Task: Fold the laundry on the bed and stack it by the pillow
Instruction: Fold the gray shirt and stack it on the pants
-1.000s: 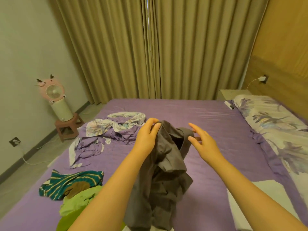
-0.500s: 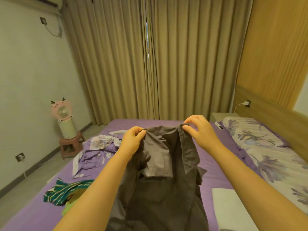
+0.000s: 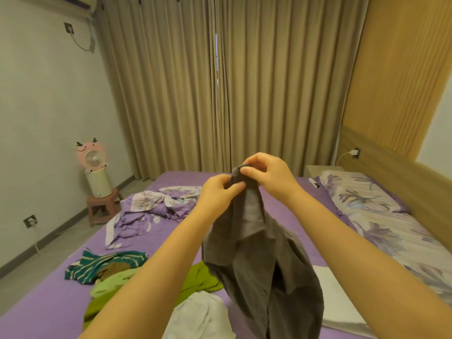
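Observation:
A dark grey shirt [image 3: 261, 265] hangs in the air above the purple bed [image 3: 288, 216]. My left hand [image 3: 219, 193] and my right hand [image 3: 266, 173] pinch its top edge close together, fingers nearly touching. On the bed lie a teal striped garment [image 3: 105, 261], a light green one [image 3: 112, 283], an olive green one [image 3: 198, 281], a white one [image 3: 200, 316] and a crumpled purple floral cloth [image 3: 156, 206]. A floral pillow [image 3: 362, 196] lies at the right, and a folded white piece [image 3: 337, 297] rests beside it.
Beige curtains [image 3: 220, 89] close off the far wall. A pink fan [image 3: 94, 165] stands on a small stool [image 3: 102, 204] left of the bed. A wooden headboard [image 3: 396, 172] runs along the right, with a bedside table [image 3: 318, 170] at its far end.
My hands have come together at the top of the grey shirt, which half a second ago was stretched wide between them. The view has tilted up.

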The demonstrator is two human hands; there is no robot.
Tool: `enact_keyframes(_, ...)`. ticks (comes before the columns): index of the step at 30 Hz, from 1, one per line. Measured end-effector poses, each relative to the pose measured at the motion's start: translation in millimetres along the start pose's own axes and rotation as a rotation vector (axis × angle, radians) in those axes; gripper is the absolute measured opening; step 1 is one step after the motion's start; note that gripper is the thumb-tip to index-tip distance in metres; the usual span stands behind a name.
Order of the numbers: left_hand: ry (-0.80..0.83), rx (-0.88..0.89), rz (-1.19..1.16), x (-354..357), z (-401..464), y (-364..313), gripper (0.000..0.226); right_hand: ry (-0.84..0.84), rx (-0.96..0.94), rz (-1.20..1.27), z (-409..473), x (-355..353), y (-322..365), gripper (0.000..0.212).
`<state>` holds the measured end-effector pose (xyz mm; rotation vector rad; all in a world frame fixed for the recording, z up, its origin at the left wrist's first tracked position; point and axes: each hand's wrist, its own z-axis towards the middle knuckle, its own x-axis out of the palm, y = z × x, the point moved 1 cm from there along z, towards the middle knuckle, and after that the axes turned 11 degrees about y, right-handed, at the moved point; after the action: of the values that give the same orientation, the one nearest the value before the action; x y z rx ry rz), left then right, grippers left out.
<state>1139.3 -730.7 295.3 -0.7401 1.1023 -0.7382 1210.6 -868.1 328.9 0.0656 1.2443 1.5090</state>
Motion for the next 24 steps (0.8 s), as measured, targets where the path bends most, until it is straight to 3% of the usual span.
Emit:
enact_keyframes(3, -0.047, -0.015, -0.109, 1, 6, -11, 0.015, 0.018, 0.047, 0.135, -20, -12, -11, 0.010)
enact_keyframes(6, -0.085, -0.048, -0.246, -8, 16, -22, 0.016, 0.142, 0.164, 0.112, -55, -13, -40, 0.021)
enact_keyframes(10, -0.060, -0.035, -0.271, -17, 28, -38, 0.014, 0.225, 0.232, 0.168, -90, 1, -70, 0.026)
enact_keyframes(17, -0.055, -0.032, -0.321, -13, 22, -45, 0.014, 0.421, 0.371, 0.297, -103, 31, -92, 0.074)
enact_keyframes(19, -0.059, -0.047, -0.318, -16, 19, -40, 0.015, 0.401, 0.393, 0.219, -105, 40, -94, 0.070)
enact_keyframes(24, -0.126, -0.071, -0.269, -36, 6, -22, 0.014, 0.112, 0.382, 0.193, -94, 36, -85, 0.030)
